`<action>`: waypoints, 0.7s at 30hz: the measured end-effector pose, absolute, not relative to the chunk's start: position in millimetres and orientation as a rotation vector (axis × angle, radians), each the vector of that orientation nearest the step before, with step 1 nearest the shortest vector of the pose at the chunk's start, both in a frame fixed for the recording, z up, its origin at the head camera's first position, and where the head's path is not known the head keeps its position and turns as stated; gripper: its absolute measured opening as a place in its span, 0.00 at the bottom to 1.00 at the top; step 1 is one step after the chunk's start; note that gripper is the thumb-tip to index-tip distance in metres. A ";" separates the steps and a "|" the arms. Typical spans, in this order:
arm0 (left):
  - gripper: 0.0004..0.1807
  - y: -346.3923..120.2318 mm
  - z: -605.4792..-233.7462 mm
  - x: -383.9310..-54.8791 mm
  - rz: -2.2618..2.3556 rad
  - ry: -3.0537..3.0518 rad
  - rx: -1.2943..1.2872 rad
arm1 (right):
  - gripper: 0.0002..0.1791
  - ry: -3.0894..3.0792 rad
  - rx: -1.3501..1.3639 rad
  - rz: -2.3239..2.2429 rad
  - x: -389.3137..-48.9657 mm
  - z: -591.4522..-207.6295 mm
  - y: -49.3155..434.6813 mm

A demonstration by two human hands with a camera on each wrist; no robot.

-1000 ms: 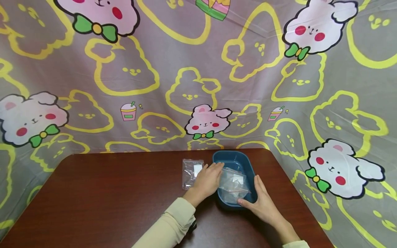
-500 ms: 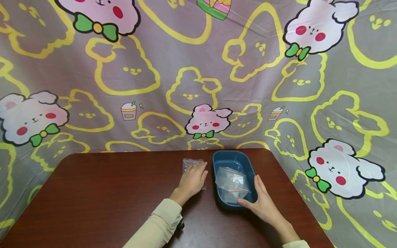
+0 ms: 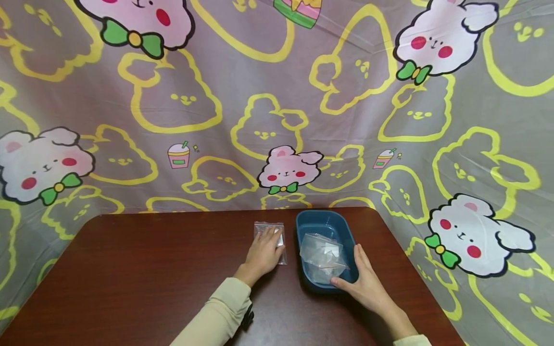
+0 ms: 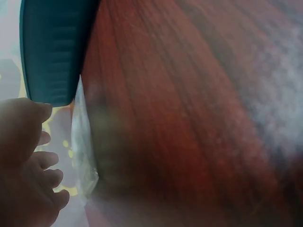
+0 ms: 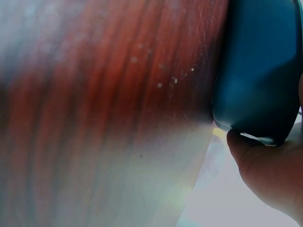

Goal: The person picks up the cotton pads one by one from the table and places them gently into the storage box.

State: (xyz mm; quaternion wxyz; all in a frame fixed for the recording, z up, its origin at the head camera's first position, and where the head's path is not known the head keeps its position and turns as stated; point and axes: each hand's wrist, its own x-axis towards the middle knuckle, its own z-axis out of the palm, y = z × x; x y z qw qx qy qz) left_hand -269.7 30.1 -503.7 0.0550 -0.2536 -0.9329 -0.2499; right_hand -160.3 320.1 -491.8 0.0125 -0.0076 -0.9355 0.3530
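A small clear zip-lock bag (image 3: 283, 256) with a white patch lies flat on the brown table. Over it hovers my left hand (image 3: 262, 251), hiding much of it; in the left wrist view its loosely bent fingers (image 4: 51, 178) stand a little apart from the bag (image 4: 85, 146). Just to the right sits a dark blue plastic box (image 3: 306, 220), with clear zip-lock bags (image 3: 321, 252) heaped in its near half. My right hand (image 3: 368, 283) holds this box at its near right corner, thumb over the rim and fingers along the outer right wall.
The wooden table (image 3: 173, 274) reaches far to the left of both hands. Behind and beside it hangs a grey cloth (image 3: 242, 125) printed with cartoon rabbits. The box stands near the table's right edge.
My left hand has moved left, away from the box, to above the single bag on the table. The right hand and the box have stayed in place.
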 end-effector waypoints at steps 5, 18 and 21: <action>0.30 28.6 -509.2 -270.1 -0.782 -2.869 -0.773 | 0.69 -2.919 -0.032 1.114 -160.4 -491.6 320.7; 0.28 26.5 -522.2 -267.9 -0.797 -2.884 -0.772 | 0.70 -2.899 -0.014 1.114 -158.3 -492.0 320.7; 0.27 27.1 -522.4 -267.9 -0.803 -2.887 -0.769 | 0.69 -2.904 -0.022 1.110 -158.4 -491.7 320.8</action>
